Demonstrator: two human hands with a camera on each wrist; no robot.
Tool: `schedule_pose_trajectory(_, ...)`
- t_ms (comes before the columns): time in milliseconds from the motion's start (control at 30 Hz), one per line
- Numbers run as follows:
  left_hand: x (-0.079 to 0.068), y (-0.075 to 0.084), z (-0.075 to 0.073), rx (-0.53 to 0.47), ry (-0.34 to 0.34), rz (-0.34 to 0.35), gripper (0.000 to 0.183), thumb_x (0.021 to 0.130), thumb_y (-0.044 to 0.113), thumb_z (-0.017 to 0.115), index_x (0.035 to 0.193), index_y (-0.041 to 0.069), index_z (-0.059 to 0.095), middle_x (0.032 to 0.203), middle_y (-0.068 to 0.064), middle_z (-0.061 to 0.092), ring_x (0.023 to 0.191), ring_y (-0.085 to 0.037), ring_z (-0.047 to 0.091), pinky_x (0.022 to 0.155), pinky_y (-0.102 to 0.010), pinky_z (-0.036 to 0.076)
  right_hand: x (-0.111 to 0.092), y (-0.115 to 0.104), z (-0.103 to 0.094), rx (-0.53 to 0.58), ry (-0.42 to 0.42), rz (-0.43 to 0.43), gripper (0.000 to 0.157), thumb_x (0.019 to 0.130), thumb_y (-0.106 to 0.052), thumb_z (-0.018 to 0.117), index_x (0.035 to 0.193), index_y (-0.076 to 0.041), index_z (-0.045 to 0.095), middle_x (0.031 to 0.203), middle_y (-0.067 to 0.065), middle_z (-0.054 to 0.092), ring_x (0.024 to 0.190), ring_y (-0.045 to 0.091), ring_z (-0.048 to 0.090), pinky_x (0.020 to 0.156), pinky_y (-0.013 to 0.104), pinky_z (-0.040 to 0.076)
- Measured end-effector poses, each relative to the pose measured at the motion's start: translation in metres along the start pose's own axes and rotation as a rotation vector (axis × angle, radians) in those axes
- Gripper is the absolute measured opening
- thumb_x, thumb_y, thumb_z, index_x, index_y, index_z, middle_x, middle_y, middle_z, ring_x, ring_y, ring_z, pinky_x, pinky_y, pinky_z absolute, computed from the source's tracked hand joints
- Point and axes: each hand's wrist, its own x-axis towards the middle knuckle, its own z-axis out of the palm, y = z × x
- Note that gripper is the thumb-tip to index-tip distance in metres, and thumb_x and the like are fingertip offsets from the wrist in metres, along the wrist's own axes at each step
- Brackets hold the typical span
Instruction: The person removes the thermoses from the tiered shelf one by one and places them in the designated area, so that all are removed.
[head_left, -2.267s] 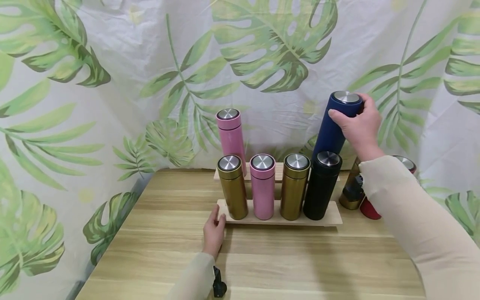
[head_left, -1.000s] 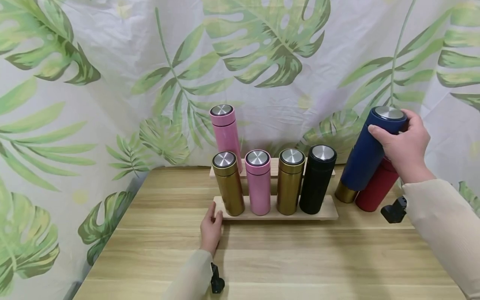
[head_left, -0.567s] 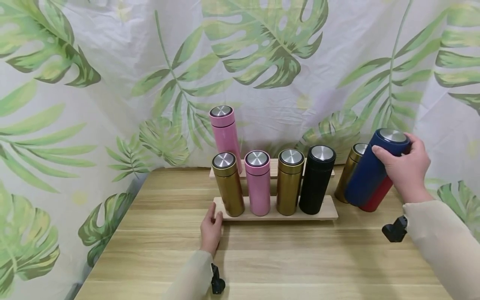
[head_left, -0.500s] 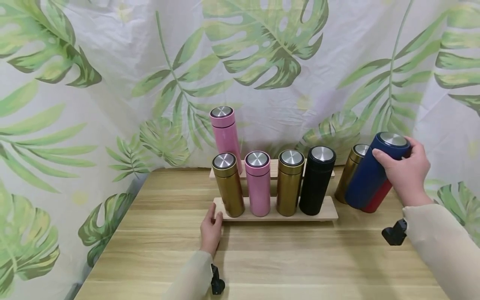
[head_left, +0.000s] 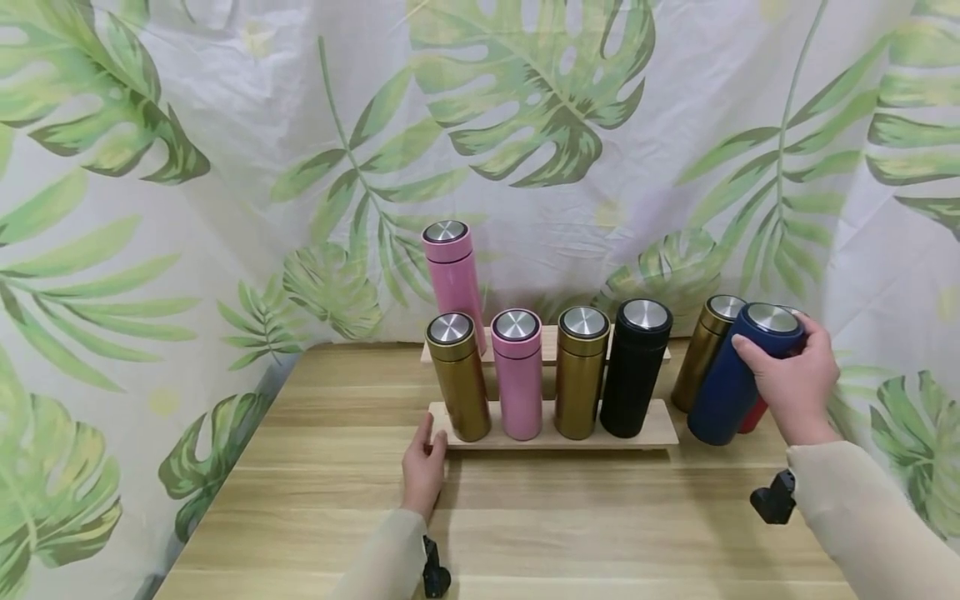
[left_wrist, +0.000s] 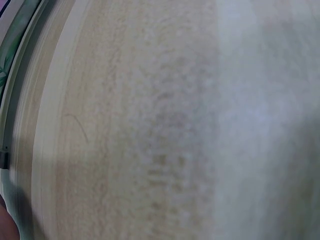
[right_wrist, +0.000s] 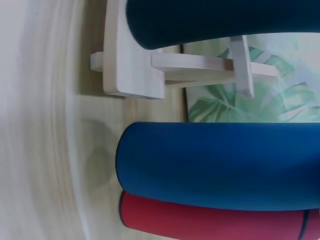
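The right hand (head_left: 798, 379) grips the blue bottle (head_left: 731, 400) near its lid, thumb on the near side; the other fingers go round behind and are mostly hidden. The bottle leans a little, and whether its base touches the table (head_left: 315, 517) cannot be told. In the right wrist view its top end is cut off.

Just behind the grip, the red bottle (head_left: 752, 418) is nearly all covered (only a low strip shows from the head, though the right wrist view gives more of its side). Left of the grip and slightly farther back, a gold bottle (head_left: 696, 358) is partly covered by the blue one.

Farther left stands the rack (head_left: 663, 423), its front step bearing, outward from the grip, a black bottle (head_left: 636, 383), a gold, a pink and another gold. A taller-standing pink bottle is on the rear step, its foot hidden.

The left hand (head_left: 423, 471), well left of the grip, rests extended fingers on the rack's end; its wrist view is mostly blurred tabletop.
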Motion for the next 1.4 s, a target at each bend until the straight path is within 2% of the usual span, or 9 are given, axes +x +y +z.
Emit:
schedule_pose_trajectory(100, 0.000, 0.000, 0.000, -0.008, -0.001, 0.002, 0.049, 0.094, 0.022, 0.053, 0.140, 0.008, 0.041, 0.143, -0.009, 0.041, 0.117, -0.018, 0.047, 0.094, -0.036, 0.042, -0.002, 0.005, 0.004, 0.017, 0.011, -0.001, 0.076, 0.077, -0.034, 0.073, 0.141, -0.022, 0.034, 0.137, 0.006, 0.043, 0.114, 0.016, 0.045, 0.097, 0.030, 0.041)
schedule_pose_trajectory(300, 0.000, -0.001, 0.000, -0.015, -0.010, 0.011, 0.049, 0.094, 0.021, 0.054, 0.140, 0.007, 0.041, 0.144, -0.010, 0.040, 0.124, -0.019, 0.042, 0.098, -0.038, 0.040, -0.005, 0.016, 0.010, -0.001, 0.036, -0.020, 0.076, 0.075, -0.032, 0.074, 0.139, -0.018, 0.036, 0.134, 0.008, 0.046, 0.114, 0.019, 0.046, 0.095, 0.030, 0.041)
schedule_pose_trajectory(467, 0.000, -0.002, 0.000, -0.007, 0.004, 0.018, 0.048, 0.094, 0.021, 0.054, 0.139, 0.007, 0.042, 0.143, -0.009, 0.042, 0.109, -0.018, 0.050, 0.089, -0.028, 0.044, -0.007, 0.020, 0.012, -0.009, 0.045, -0.031, 0.076, 0.075, -0.031, 0.074, 0.139, -0.016, 0.036, 0.134, 0.008, 0.046, 0.118, 0.022, 0.045, 0.099, 0.034, 0.040)
schedule_pose_trajectory(633, 0.000, -0.002, 0.000, -0.008, 0.016, 0.026, 0.048, 0.094, 0.021, 0.054, 0.138, 0.007, 0.043, 0.142, -0.010, 0.043, 0.092, -0.015, 0.052, 0.079, -0.016, 0.044, -0.008, 0.021, 0.014, -0.005, 0.053, -0.038, 0.074, 0.075, -0.031, 0.075, 0.137, -0.017, 0.038, 0.133, 0.007, 0.047, 0.116, 0.020, 0.046, 0.097, 0.032, 0.041)
schedule_pose_trajectory(733, 0.000, -0.002, 0.000, -0.003, 0.014, 0.020, 0.048, 0.094, 0.021, 0.054, 0.139, 0.007, 0.043, 0.142, -0.010, 0.043, 0.091, -0.016, 0.052, 0.079, -0.019, 0.045, -0.009, 0.023, 0.015, 0.001, 0.052, -0.045, 0.073, 0.074, -0.029, 0.076, 0.136, -0.015, 0.038, 0.132, 0.008, 0.048, 0.117, 0.020, 0.047, 0.098, 0.031, 0.041)
schedule_pose_trajectory(967, -0.001, -0.002, 0.000, -0.015, 0.002, 0.003, 0.049, 0.094, 0.022, 0.053, 0.140, 0.008, 0.042, 0.143, -0.009, 0.041, 0.118, -0.019, 0.047, 0.095, -0.036, 0.042, -0.012, 0.026, 0.018, 0.008, 0.047, -0.048, 0.075, 0.075, -0.027, 0.075, 0.137, -0.011, 0.036, 0.133, 0.011, 0.047, 0.118, 0.025, 0.046, 0.100, 0.036, 0.040)
schedule_pose_trajectory(1133, -0.002, -0.001, 0.001, -0.017, 0.005, 0.002, 0.049, 0.094, 0.022, 0.054, 0.139, 0.008, 0.042, 0.143, -0.009, 0.042, 0.112, -0.018, 0.049, 0.090, -0.029, 0.044, -0.013, 0.028, 0.020, 0.009, 0.058, -0.064, 0.074, 0.076, -0.027, 0.075, 0.136, -0.008, 0.037, 0.132, 0.012, 0.047, 0.118, 0.026, 0.045, 0.100, 0.038, 0.039)
schedule_pose_trajectory(1300, -0.002, 0.000, 0.000, -0.015, 0.002, -0.004, 0.049, 0.094, 0.022, 0.053, 0.139, 0.007, 0.042, 0.143, -0.009, 0.042, 0.106, -0.018, 0.051, 0.085, -0.022, 0.044, -0.012, 0.026, 0.018, -0.003, 0.034, -0.059, 0.078, 0.077, -0.030, 0.073, 0.138, -0.005, 0.032, 0.137, 0.015, 0.042, 0.122, 0.030, 0.040, 0.103, 0.045, 0.033)
schedule_pose_trajectory(1400, -0.001, 0.001, 0.000, -0.017, 0.001, -0.006, 0.049, 0.094, 0.022, 0.053, 0.139, 0.008, 0.042, 0.143, -0.009, 0.042, 0.101, -0.018, 0.051, 0.083, -0.021, 0.044, -0.011, 0.020, 0.017, 0.011, 0.036, -0.084, 0.077, 0.076, -0.028, 0.072, 0.137, -0.003, 0.032, 0.136, 0.015, 0.041, 0.122, 0.028, 0.037, 0.103, 0.042, 0.030)
